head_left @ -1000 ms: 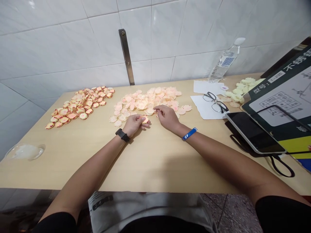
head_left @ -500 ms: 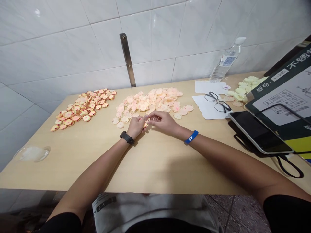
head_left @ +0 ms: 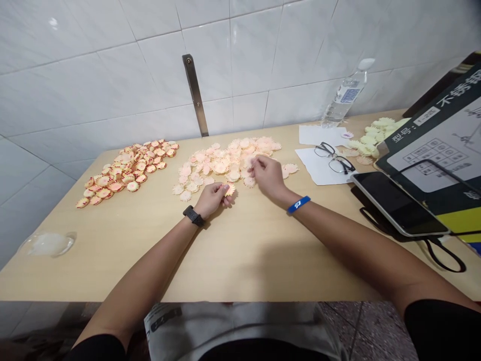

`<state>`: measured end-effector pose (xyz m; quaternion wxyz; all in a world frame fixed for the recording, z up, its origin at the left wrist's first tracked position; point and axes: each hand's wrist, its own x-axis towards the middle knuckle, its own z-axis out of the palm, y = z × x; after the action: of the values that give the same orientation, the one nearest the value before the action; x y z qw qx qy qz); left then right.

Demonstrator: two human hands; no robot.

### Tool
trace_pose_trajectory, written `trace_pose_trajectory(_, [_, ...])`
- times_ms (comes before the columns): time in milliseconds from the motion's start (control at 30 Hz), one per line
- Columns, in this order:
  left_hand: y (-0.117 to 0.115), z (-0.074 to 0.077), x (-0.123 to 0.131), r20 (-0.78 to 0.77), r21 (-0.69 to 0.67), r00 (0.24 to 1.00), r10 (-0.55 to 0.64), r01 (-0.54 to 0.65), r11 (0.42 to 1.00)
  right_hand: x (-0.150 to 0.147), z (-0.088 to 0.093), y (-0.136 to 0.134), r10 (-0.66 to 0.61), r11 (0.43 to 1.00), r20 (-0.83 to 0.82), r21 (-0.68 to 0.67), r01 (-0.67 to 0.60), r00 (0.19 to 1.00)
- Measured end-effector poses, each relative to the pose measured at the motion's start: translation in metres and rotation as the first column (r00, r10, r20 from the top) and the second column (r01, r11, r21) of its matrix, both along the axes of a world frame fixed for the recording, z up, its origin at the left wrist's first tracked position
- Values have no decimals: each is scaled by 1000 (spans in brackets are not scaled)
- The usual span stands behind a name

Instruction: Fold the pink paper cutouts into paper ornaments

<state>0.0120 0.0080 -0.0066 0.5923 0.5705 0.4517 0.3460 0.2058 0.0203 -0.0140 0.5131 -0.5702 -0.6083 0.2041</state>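
One frilled disc [head_left: 230,190], yellowish with pink, gripped at its edge between thumb and fingers of the left hand [head_left: 211,199], just above or on the table [head_left: 225,260]; contact unclear. Right hand [head_left: 269,175]: thumb and fingertips drawn together at the near right part of the pale pink pile [head_left: 221,163]; can't tell if a piece is between them.

Key relation: pale pink pile lies straight ahead of both hands, spread wider left to right than deep; right hand is at it, left hand sits just short of its near edge. Held disc is between the hands, on the right hand's near-left side. Disc roughly round, no clear long axis.

Black watch [head_left: 194,216] on left wrist; blue wristband [head_left: 299,204] on right, white mark unreadable.

Further out: red-edged pile [head_left: 126,173] far left, clear dish [head_left: 48,244] near left. Right side: glasses [head_left: 334,158] on white paper [head_left: 313,168], phone [head_left: 400,203], greenish pile [head_left: 376,136].

Text: dark box [head_left: 421,133] at right reads 不锈钢 (cut off at the edge), 型号 and 1-2匹; its grid too small. Bottle [head_left: 345,95] by the wall has a blue-and-white label, illegible. No brand readable.
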Motion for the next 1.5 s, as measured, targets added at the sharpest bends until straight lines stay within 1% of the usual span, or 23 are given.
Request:
trace_pose_trajectory(33, [0,0,0,30,-24,1000,-11,12,1000,7,0,5,-50,999,89,16,49,995])
trace_pose_trajectory(67, [1,0,-1,62,-46,998,-22,25,999,12,-1,9,-76,997,190,32,71,979])
trace_pose_trajectory(133, [2,0,-2,107,-70,994,-27,35,997,19,-4,15,-93,995,342,75,71,935])
trace_pose_trajectory(200, [3,-1,-2,104,-66,995,-4,11,998,18,-8,15,-78,991,415,128,27,907])
trace_pose_trajectory(267, [4,-2,-3,76,-34,997,28,-25,999,10,-8,11,-36,984,421,171,-40,907])
trace_pose_trajectory(333, [4,-2,-3,45,4,998,41,-41,999,0,-6,3,41,976,358,184,-113,933])
trace_pose_trajectory(433, [3,-2,-3,24,4,998,66,-66,998,-15,0,-11,207,967,155,120,-226,966])
trace_pose_trajectory(533, [4,-1,-4,23,-7,997,73,-73,997,-27,5,-22,338,941,-57,18,-338,939])
trace_pose_trajectory(633, [4,-2,-5,-27,60,999,28,-26,998,-36,7,-29,405,908,-182,-35,-417,896])
trace_pose_trajectory(733, [4,-4,-5,-68,118,997,-22,30,993,-39,7,-31,405,900,-227,-75,-430,886])
trace_pose_trajectory(867, [2,-3,-4,-25,112,997,-73,76,991,-36,5,-27,360,906,-250,-136,-400,899])
trace_pose_trajectory(933, [2,-2,-3,7,103,994,-105,104,989,-33,3,-23,335,904,-307,-161,-396,891])
trace_pose_trajectory(1000, [2,-2,-2,21,90,992,-121,118,989,-30,-1,-17,319,888,-402,-189,-419,858])
trace_pose_trajectory(1067, [1,-2,-1,24,72,995,-97,95,993,-28,-5,-13,304,864,-506,-211,-457,807])
trace_pose_trajectory(1167, [0,-2,1,45,58,999,-12,10,998,-27,-10,-9,290,827,-603,-233,-512,743])
trace_pose_trajectory(1200, [-1,-2,2,51,62,998,20,-23,998,-27,-11,-9,292,821,-611,-235,-520,736])
trace_pose_trajectory(1267, [-2,-2,4,40,87,996,78,-81,993,-29,-11,-10,298,832,-583,-229,-505,756])
trace_pose_trajectory(1367, [-3,-2,6,-21,170,987,160,-155,973,-31,-8,-15,320,861,-480,-212,-462,817])
trace_pose_trajectory(1500, [-3,-3,6,-86,264,972,219,-190,946,-32,-4,-20,355,884,-307,-197,-424,883])
